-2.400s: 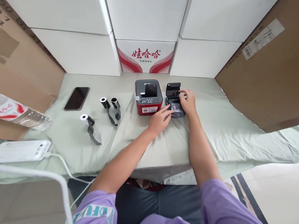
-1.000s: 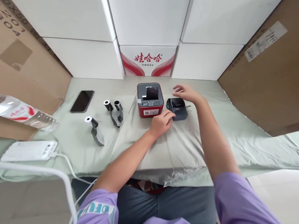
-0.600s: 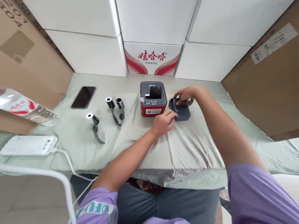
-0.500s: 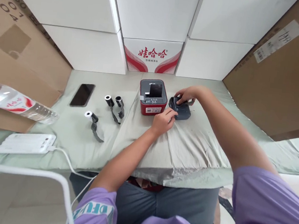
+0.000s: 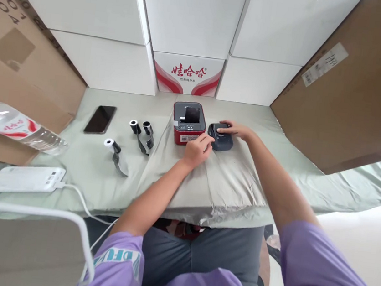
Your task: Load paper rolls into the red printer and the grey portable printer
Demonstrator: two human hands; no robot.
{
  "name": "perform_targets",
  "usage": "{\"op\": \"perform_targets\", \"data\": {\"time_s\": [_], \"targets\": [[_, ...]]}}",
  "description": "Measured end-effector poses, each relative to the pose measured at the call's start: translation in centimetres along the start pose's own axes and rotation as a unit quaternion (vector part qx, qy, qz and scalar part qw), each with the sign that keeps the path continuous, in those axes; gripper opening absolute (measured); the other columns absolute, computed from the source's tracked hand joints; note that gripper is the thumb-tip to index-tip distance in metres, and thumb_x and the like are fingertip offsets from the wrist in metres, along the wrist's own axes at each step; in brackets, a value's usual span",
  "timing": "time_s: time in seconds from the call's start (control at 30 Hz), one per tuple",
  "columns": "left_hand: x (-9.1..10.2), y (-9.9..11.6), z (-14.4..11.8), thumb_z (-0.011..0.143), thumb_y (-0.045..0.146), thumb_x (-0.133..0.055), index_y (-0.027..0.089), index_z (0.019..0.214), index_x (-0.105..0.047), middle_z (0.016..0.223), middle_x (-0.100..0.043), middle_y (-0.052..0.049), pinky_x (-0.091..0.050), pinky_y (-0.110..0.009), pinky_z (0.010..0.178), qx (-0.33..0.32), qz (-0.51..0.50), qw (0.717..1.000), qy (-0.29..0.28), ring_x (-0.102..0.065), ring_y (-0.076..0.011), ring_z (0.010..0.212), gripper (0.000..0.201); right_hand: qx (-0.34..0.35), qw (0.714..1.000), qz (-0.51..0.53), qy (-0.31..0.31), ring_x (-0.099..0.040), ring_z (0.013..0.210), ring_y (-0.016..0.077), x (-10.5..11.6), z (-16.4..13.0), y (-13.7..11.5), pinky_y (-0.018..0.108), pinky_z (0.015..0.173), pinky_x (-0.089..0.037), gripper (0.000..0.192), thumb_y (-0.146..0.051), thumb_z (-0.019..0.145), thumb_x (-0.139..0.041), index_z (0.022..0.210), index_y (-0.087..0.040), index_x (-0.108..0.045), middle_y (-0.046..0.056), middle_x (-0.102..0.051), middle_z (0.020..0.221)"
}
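Observation:
A small dark grey label printer (image 5: 222, 141) lies with its lid down on a pale green cloth-covered pillow (image 5: 213, 182). My right hand (image 5: 235, 129) rests flat on the printer's top and far edge. My left hand (image 5: 196, 148) touches its near left corner with curled fingers. Just left of it stands a red and grey printer (image 5: 188, 123).
Three small paper rolls (image 5: 142, 130) with dark strips lie left of the pillow, beside a black phone (image 5: 100, 119). A white power bank (image 5: 24, 179) with a cable and a water bottle (image 5: 17, 125) are at far left. White boxes (image 5: 191, 19) and brown cartons (image 5: 348, 83) wall the back.
The dark grey printer's lid stood open 2.4 s ago and is now shut. My right hand lifted off, came back and now presses on top; my left hand stayed at its corner.

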State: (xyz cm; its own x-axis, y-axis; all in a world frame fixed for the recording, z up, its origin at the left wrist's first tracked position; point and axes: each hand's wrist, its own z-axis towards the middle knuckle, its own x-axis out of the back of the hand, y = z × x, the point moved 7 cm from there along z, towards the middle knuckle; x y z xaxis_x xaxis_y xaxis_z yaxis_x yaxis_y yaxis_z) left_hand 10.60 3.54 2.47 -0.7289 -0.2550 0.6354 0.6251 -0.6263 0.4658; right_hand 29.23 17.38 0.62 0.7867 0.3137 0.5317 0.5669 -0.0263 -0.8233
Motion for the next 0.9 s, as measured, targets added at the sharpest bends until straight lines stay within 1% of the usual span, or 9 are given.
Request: {"op": "perform_targets", "data": {"time_s": [0.07,0.2,0.33,0.5,0.6,0.7,0.77,0.83,0.9], "targets": [[-1.0,-0.4,-0.1,0.094,0.014,-0.05,0.021,0.115,-0.066,0.117,-0.073,-0.007,-0.054,-0.029,0.078,0.046,-0.005,0.998,-0.039,-0.072,-0.0195,0.098,0.028,0.056,0.99,0.096,0.081,-0.066,0.114,0.0308,-0.3,-0.9,1.2,0.049,0.109,-0.049,0.075,-0.065,0.063,-0.083,0.12,-0.018,-0.07,0.012,-0.073,0.121],[-3.0,-1.2,-0.4,0.09,0.013,-0.053,0.022,0.116,-0.062,0.136,-0.068,-0.008,-0.057,-0.033,0.084,0.116,-0.006,0.987,-0.108,-0.072,-0.0234,0.107,0.029,0.09,0.956,0.207,0.186,-0.068,0.102,0.0257,-1.2,-1.1,3.5,0.043,0.104,-0.05,0.059,-0.065,0.072,-0.071,0.109,-0.02,-0.072,0.007,-0.075,0.107],[-3.6,-1.9,-0.4,0.089,0.014,-0.055,0.024,0.108,-0.062,0.154,-0.057,-0.007,-0.058,-0.037,0.083,0.133,-0.004,0.983,-0.129,-0.073,-0.0247,0.104,0.023,0.116,0.951,0.203,0.202,-0.068,0.102,0.0236,-1.2,-0.8,3.7,0.037,0.102,-0.05,0.05,-0.065,0.077,-0.066,0.103,-0.022,-0.075,0.005,-0.076,0.106],[-3.9,-1.8,-0.5,0.086,0.012,-0.057,0.024,0.098,-0.064,0.153,-0.058,-0.008,-0.056,-0.036,0.071,0.117,-0.007,0.986,-0.115,-0.074,-0.0236,0.088,0.018,0.122,0.957,0.165,0.205,-0.068,0.108,0.0251,-0.8,-1.3,3.1,0.038,0.103,-0.049,0.052,-0.068,0.081,-0.061,0.102,-0.022,-0.075,0.005,-0.076,0.108],[-2.2,-1.0,-0.2,0.088,0.014,-0.054,0.024,0.1,-0.066,0.125,-0.075,-0.008,-0.052,-0.031,0.068,0.064,-0.021,0.997,-0.044,-0.072,-0.0204,0.084,0.02,0.111,0.959,0.154,0.212,-0.067,0.112,0.0261,-0.9,-1.5,2.8,0.039,0.105,-0.049,0.057,-0.071,0.083,-0.056,0.103,-0.021,-0.074,0.006,-0.076,0.11],[2.0,-1.5,0.2,0.091,0.02,-0.052,0.022,0.093,-0.066,0.09,-0.074,-0.006,-0.049,-0.03,0.075,0.018,-0.035,0.996,0.078,-0.068,-0.0193,0.08,0.014,0.11,0.957,0.159,0.216,-0.067,0.111,0.026,-1.0,-1.7,2.8,0.038,0.103,-0.05,0.056,-0.071,0.083,-0.057,0.103,-0.021,-0.074,0.007,-0.076,0.111],[5.8,-3.8,0.1,0.091,0.022,-0.054,0.021,0.092,-0.063,0.09,-0.068,-0.007,-0.049,-0.033,0.084,0.061,-0.048,0.974,0.211,-0.065,-0.0211,0.089,0.009,0.117,0.955,0.165,0.215,-0.068,0.107,0.0257,-1.0,-1.7,2.8,0.038,0.1,-0.051,0.055,-0.069,0.083,-0.058,0.103,-0.021,-0.074,0.007,-0.076,0.11],[8.5,-7.4,-0.5,0.086,0.021,-0.06,0.021,0.099,-0.059,0.099,-0.064,-0.007,-0.047,-0.034,0.092,0.156,-0.077,0.929,0.327,-0.061,-0.0212,0.097,0.013,0.129,0.954,0.169,0.212,-0.068,0.106,0.0255,-1.0,-1.8,2.7,0.038,0.099,-0.051,0.054,-0.069,0.084,-0.059,0.103,-0.021,-0.074,0.007,-0.076,0.109],[9.1,-11.0,-1.0,0.082,0.022,-0.065,0.022,0.104,-0.055,0.104,-0.06,-0.005,-0.046,-0.031,0.09,0.246,-0.143,0.886,0.367,-0.058,-0.0188,0.096,0.024,0.13,0.954,0.167,0.212,-0.068,0.106,0.0254,-1.0,-1.8,2.7,0.038,0.099,-0.051,0.054,-0.07,0.084,-0.059,0.102,-0.022,-0.074,0.007,-0.076,0.109]]}}
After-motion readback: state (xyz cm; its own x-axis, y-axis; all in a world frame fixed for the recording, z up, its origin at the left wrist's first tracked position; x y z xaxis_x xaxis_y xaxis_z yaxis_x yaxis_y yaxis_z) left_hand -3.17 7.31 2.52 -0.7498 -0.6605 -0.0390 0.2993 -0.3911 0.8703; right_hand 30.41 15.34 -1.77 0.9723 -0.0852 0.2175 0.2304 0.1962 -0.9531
